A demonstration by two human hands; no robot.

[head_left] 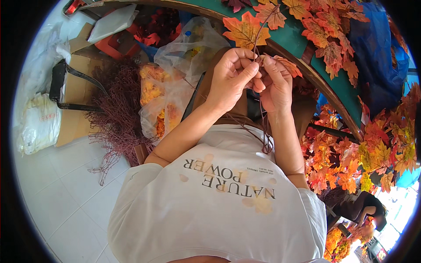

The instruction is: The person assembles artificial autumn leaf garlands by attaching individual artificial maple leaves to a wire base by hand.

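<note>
Clear plastic bag (174, 90) with orange-yellow foliage (151, 81) inside; a blue bag (380, 65) at right.
The left hand (234, 76) and right hand (276, 83) pinch a brown leafy stem (259, 33) between thumbs and fingers (overlapping fingers partly hide the grip); it rises past their fingertips, an orange leaf (246, 31) just beyond.

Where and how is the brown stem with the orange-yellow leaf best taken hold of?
Probably in a thumb-and-finger pinch on the brown stem just below the orange-yellow leaf, from the picture's lower side: the stem is slim there, and the broad leaf spreads out beyond the left hand.
</note>
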